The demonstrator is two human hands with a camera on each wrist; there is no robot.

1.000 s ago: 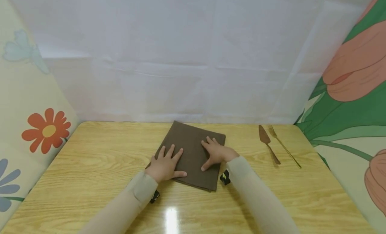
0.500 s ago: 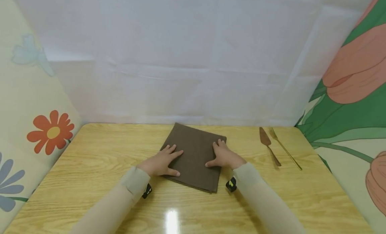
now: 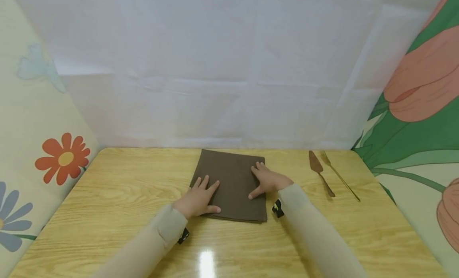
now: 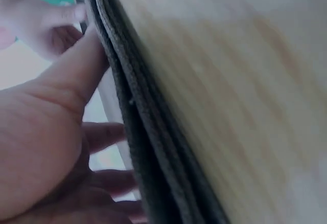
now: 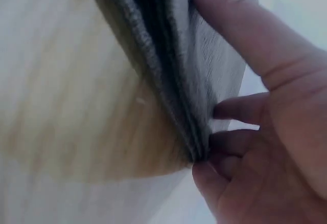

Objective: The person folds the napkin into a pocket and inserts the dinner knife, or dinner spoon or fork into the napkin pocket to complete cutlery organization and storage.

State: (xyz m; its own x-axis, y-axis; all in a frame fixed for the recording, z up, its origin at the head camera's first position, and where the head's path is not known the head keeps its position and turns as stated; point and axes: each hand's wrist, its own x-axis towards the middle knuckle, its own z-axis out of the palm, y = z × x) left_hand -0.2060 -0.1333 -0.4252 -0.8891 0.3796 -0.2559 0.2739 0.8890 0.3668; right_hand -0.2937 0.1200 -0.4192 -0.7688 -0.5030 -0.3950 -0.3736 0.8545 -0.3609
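Observation:
A dark brown folded cloth lies on the wooden table, nearly square in outline, its near edge tilted slightly. Stacked fabric layers show along its edge in both wrist views. My left hand rests on the cloth's left side with fingers spread. On the right side, my right hand touches the cloth, thumb pointing inward and fingers extended toward the far right corner. In the right wrist view, the fingers of my right hand lie against the cloth's surface and edge.
To the right lie a brown-toned cake server and a gold fork, side by side. A white sheet hangs behind the wooden table. Flower-patterned panels stand on both sides.
The cloth has turned counter-clockwise, so its far and near edges lie closer to level. My left hand moved off leftward, then back right. My right hand shifted right to the cloth's side.

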